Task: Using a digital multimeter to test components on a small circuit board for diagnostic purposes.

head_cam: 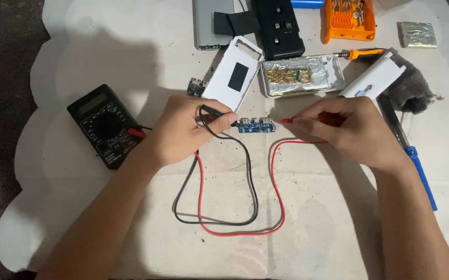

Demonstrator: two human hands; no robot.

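Note:
A small blue circuit board point(256, 125) lies on the white work sheet point(312, 228) between my hands. My left hand point(185, 129) grips the black test probe point(218, 111), its tip at the board's left end. My right hand point(346, 127) grips the red test probe point(307, 120), whose tip points at the board's right end. The black lead point(250, 181) and red lead point(275, 176) loop toward me and run back to a black multimeter point(106, 130) on the left.
Behind the board lie a white casing panel point(233, 72), a foil-wrapped battery pack in a white shell point(302, 77), a black block point(278, 27), an orange bit case point(349, 19), a small screwdriver point(362, 53) and a blue-handled soldering iron point(416, 161) at right.

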